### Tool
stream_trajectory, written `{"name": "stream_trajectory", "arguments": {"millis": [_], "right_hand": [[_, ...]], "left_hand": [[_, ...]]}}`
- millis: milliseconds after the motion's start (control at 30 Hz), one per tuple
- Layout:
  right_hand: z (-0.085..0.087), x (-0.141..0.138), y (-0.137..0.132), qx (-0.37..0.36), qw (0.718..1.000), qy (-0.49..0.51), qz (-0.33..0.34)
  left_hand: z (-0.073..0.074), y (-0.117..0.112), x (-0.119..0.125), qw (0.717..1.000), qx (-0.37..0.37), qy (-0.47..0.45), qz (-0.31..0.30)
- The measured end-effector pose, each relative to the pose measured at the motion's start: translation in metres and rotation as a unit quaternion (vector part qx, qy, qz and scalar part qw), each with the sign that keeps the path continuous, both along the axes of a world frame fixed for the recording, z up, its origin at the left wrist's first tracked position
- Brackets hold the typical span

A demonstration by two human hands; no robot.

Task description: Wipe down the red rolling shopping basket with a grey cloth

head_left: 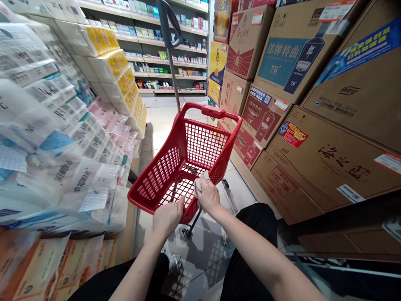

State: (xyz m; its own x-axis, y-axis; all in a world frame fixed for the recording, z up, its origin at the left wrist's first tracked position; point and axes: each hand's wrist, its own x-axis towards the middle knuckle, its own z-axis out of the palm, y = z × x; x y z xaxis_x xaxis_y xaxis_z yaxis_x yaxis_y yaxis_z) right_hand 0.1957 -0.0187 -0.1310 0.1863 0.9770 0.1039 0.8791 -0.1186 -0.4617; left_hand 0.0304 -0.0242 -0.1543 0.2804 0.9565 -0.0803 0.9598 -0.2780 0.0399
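Note:
A red plastic shopping basket [206,152] on wheels stands tilted in the aisle in front of me. Its grey pull handle [173,42] is extended upward at the far left corner. My left hand [168,216] is closed around the near rim. In my right hand [207,194] is a crumpled light-coloured cloth [200,182], pressed against the basket's right side near the rim. The inside of the basket shows only its grid walls and slatted bottom. My fingers on the left are partly hidden behind the rim.
Stacked tissue packs [78,163] rise along the left. Cardboard cartons [319,154] are piled on the right, close to the basket. Shelves with small goods [169,62] stand at the aisle's far end. The floor is tiled [156,121], and my feet are just behind the basket.

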Motion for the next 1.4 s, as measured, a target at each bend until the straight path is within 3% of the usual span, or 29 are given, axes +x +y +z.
{"name": "stream_trajectory", "arguments": {"millis": [100,267,367,567,733,900,1200,1300,1400], "right_hand": [[0.005,0.007,-0.007,-0.012,0.999,0.036,0.015],[0.014,0.029,-0.002,-0.029,0.997,0.076,-0.006],[0.013,0.033,0.003,-0.021,0.996,0.077,-0.046],[0.007,0.039,0.015,-0.025,0.986,0.077,-0.146],[0.002,0.033,-0.008,-0.069,0.988,0.02,-0.139],[-0.005,0.025,-0.03,-0.093,0.99,-0.009,-0.109],[0.013,0.06,0.036,-0.083,0.99,0.002,-0.115],[0.01,0.058,0.039,-0.074,0.988,-0.01,-0.135],[0.003,0.048,0.022,-0.065,0.989,-0.026,-0.13]], "left_hand": [[-0.002,-0.006,-0.004,0.999,-0.001,-0.014,-0.036],[-0.002,-0.004,-0.042,0.981,0.068,-0.049,-0.176],[-0.001,-0.003,-0.051,0.976,0.123,-0.051,-0.171],[0.002,-0.009,-0.007,0.975,0.113,-0.054,-0.182],[0.001,-0.011,0.02,0.977,0.119,-0.064,-0.162],[0.004,-0.012,0.021,0.977,0.116,-0.064,-0.167],[0.009,-0.017,0.018,0.974,0.099,-0.072,-0.19],[0.008,-0.018,0.021,0.975,0.102,-0.076,-0.182],[0.007,-0.018,0.021,0.976,0.102,-0.072,-0.181]]}}
